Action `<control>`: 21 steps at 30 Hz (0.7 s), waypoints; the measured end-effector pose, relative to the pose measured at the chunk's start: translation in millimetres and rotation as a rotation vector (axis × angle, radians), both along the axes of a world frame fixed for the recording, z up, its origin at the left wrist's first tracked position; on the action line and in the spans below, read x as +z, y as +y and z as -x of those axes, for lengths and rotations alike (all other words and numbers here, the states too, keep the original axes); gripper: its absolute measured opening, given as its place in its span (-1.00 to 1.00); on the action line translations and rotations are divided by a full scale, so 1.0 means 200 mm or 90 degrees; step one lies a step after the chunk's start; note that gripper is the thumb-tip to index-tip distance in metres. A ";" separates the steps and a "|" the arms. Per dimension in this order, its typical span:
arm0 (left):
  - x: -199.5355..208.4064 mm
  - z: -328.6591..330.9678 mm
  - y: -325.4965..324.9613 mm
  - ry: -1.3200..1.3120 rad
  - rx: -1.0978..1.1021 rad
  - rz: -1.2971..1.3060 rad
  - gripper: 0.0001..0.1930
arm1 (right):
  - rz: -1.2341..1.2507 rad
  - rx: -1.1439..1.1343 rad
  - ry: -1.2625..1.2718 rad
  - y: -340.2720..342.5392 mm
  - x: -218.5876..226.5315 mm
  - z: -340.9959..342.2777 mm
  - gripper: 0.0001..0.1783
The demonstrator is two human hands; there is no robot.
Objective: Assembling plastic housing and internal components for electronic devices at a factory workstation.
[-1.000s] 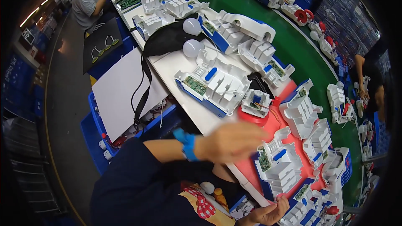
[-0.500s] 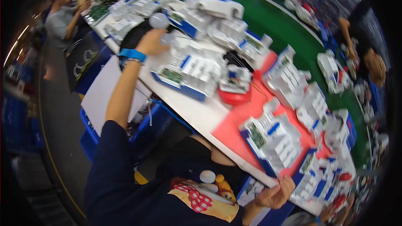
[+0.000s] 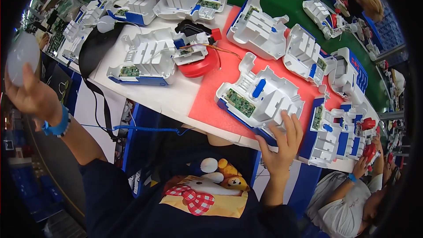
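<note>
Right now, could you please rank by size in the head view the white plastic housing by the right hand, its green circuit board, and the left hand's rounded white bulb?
1. Housing
2. Bulb, perhaps enlarged by nearness
3. Circuit board

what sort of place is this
Probably a factory assembly line: open white-and-blue housings with circuit boards crowd a workbench, a green strip runs behind, and a co-worker handles red parts.

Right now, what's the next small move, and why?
Probably bring the bulb in toward the housing on the red mat. The left hand holds the bulb up, well off to the left, while the right hand is at that housing's near edge, seemingly placed to steady it, and no bulb shows in it.
</note>
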State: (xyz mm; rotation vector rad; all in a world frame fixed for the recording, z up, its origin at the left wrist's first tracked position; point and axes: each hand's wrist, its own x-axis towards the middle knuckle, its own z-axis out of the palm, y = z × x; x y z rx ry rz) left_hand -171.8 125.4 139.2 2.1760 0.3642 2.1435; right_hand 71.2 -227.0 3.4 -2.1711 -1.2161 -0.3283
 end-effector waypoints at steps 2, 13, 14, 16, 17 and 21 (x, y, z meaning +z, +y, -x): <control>-0.01 0.02 -0.04 -0.005 -0.017 0.058 -0.61 | 0.003 0.025 -0.002 -0.02 0.00 -0.02 -0.66; -0.29 -0.52 -0.50 0.352 -0.494 0.437 -0.39 | 0.100 0.038 -0.015 -0.20 0.08 -0.11 -0.73; -0.29 -0.54 -0.50 0.355 -0.495 0.417 -0.39 | 0.116 0.030 0.003 -0.20 0.10 -0.12 -0.72; -0.24 -0.59 -0.49 0.386 -0.453 0.362 -0.40 | 0.078 0.032 -0.008 -0.20 0.19 -0.12 -0.72; -0.22 -0.60 -0.47 0.414 -0.381 0.208 -0.40 | -0.017 0.050 -0.009 -0.19 0.24 -0.12 -0.75; -0.16 -0.68 -0.44 0.440 -0.327 -0.008 -0.42 | -0.436 -0.061 0.067 -0.16 0.41 -0.14 -0.89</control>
